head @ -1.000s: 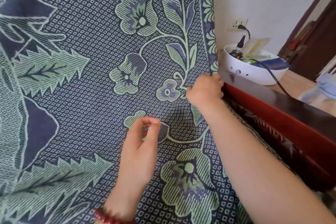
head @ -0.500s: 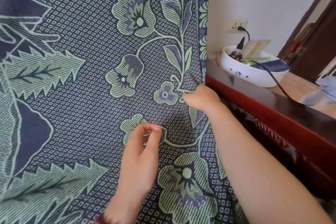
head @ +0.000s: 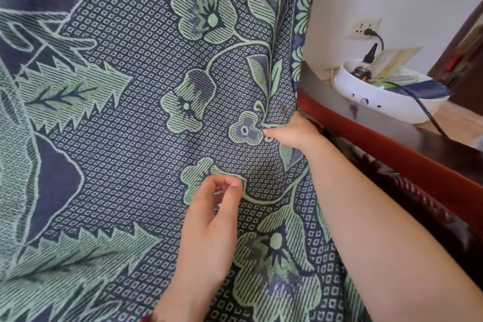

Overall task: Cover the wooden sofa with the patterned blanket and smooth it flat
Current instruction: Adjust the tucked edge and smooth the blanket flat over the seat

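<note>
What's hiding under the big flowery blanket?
At its right edge, dark red wood of the sofa sticks out from under the blanket. The right hand holds that edge. The rest of the sofa is covered, so it cannot be seen.

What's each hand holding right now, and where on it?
Right hand grips the patterned blanket near its right border; left hand is curled, hold unclear.

The blanket (head: 130,138) is dark navy with a fine lattice of small pale diamonds — over it run mint-green flowers, stems and saw-edged leaves (some petals shaded violet). The sofa (head: 392,149) rail shows glossy red over dark brown; the bowl (head: 392,110) is white.
</note>
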A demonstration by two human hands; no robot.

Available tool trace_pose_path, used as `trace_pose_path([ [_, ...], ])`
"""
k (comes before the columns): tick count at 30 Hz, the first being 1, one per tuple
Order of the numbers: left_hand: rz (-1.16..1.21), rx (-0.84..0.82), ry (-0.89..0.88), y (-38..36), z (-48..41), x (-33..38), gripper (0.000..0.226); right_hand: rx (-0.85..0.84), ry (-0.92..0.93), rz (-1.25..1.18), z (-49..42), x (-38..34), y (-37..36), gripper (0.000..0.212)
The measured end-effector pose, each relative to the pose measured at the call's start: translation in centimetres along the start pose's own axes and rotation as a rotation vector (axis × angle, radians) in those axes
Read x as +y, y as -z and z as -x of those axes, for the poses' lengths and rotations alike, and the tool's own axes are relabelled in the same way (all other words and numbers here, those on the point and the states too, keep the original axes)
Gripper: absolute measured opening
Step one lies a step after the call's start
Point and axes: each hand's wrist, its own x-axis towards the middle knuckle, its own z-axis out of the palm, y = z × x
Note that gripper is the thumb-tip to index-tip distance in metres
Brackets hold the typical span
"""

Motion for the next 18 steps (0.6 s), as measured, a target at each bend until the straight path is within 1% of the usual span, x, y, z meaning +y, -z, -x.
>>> trace_pose_path([
  [2,0.009,0.016,-0.002,0.0,-0.2,0.3,0.015,0.049,-0.014,0.093,1.0,-0.2,0.3,0.086],
  [4,0.007,0.037,-0.008,0.2,-0.6,0.3,0.017,0.124,-0.035,0.235,2.2,-0.1,0.4,0.072],
  [5,0.002,0.047,-0.007,0.2,-0.7,0.4,0.019,0.143,-0.059,0.304,3.0,-0.1,0.3,0.070],
  [7,-0.004,0.052,-0.002,0.2,-0.8,0.4,0.020,0.150,-0.101,0.386,4.3,0.3,0.1,0.073],
  [9,0.003,0.049,-0.013,0.0,-0.8,0.2,0.019,0.099,-0.081,0.419,5.0,0.4,0.2,0.072],
  [11,0.010,0.030,-0.022,-0.2,-0.7,0.1,0.019,0.088,-0.089,0.343,5.0,0.2,0.8,0.053],
  [13,0.027,0.021,-0.028,-0.3,-0.6,0.0,0.018,0.120,-0.134,0.216,4.5,0.2,1.4,0.036],
  [16,0.031,0.025,-0.040,-0.2,-0.4,0.0,0.017,0.188,-0.178,0.014,3.5,-0.3,1.2,0.029],
  [18,0.024,0.046,-0.050,-0.1,-0.5,0.0,0.018,0.234,-0.146,-0.074,2.1,-1.7,1.3,0.028],
])
